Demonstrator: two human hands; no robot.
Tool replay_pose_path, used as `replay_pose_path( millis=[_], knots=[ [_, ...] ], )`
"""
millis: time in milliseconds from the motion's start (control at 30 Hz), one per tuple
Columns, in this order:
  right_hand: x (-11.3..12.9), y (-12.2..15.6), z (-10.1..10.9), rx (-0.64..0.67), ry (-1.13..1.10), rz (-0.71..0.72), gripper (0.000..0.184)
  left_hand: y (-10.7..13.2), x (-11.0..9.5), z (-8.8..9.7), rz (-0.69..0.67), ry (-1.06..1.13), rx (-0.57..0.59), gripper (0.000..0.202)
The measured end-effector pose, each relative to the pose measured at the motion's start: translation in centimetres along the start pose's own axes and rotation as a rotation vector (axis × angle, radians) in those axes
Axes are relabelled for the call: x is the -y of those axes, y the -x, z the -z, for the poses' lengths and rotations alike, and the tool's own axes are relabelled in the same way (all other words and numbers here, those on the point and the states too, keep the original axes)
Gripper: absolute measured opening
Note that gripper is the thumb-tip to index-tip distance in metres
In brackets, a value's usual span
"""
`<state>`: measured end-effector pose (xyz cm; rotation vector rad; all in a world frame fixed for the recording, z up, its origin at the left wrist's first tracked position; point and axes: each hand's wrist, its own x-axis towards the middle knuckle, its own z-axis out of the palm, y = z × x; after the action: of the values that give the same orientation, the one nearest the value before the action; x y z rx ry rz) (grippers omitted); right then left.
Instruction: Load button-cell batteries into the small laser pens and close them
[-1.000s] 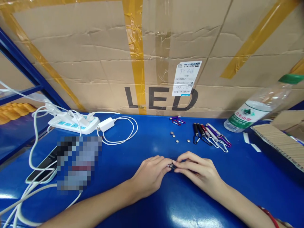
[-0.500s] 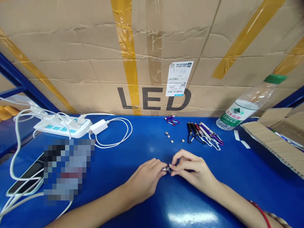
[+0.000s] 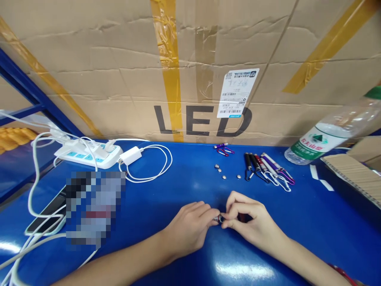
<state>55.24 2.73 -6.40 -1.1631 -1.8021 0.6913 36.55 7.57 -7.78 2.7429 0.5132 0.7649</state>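
Well before the back edge of the surface point(image 3: 178, 180), the left hand point(image 3: 190, 226) clasps a sideways tube point(image 3: 219, 218), the right hand point(image 3: 258, 222) pinching its right end.

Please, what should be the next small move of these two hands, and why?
Perhaps gently turn the dark end of the small cylinder with the right hand, because its fingertips sit at this end while the left hand grips the other end.

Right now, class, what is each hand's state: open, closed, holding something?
Left hand: closed, holding a small cylinder.
Right hand: closed at the cylinder's end, hold unclear.
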Motion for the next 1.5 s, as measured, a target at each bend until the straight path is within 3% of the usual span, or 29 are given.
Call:
replay_pose_path(
  millis=[333, 500, 667, 1033, 1133, 1267, 1367, 1433, 1500],
  knots=[
    [0.2, 0.2, -0.2, 0.002, 0.004, -0.117, 0.031, 0.1, -0.3, -0.2, 0.021, -0.084, -0.059, 0.013],
    [-0.4, -0.2, -0.1, 0.01, 0.049, -0.055, 0.034, 0.1, -0.3, -0.2, 0.079, -0.107, 0.0, 0.017],
    [-1.6, -0.1, 0.4, 0.122, 0.136, 0.013, 0.03, 0.0, -0.4, 0.4, 0.151, -0.135, 0.177, 0.017],
    [-3.0, -0.7, 1.2, 0.257, 0.09, -0.102, 0.033, 0.4, -0.3, 0.7, 0.104, -0.131, 0.129, 0.019],
    [-2.3, -0.6, 0.7, 0.2, 0.03, -0.191, 0.039, 0.3, -0.4, 0.9, 0.084, -0.132, 0.13, 0.025],
    [-1.2, -0.2, -0.2, 0.005, -0.026, -0.329, 0.049, 0.2, -0.6, 0.9, 0.071, -0.143, 0.082, 0.027],
    [-2.3, 0.0, 0.3, 0.056, -0.019, -0.303, 0.043, 0.2, -0.6, 0.6, 0.074, -0.146, 0.08, 0.029],
    [-4.0, 0.3, 1.1, 0.202, -0.035, -0.235, 0.037, 0.2, -0.6, 0.4, 0.076, -0.15, 0.08, 0.029],
    [-5.8, 0.6, 1.8, 0.199, 0.001, -0.282, 0.033, 0.2, -0.6, 0.3, 0.081, -0.154, 0.081, 0.027]
  ],
)
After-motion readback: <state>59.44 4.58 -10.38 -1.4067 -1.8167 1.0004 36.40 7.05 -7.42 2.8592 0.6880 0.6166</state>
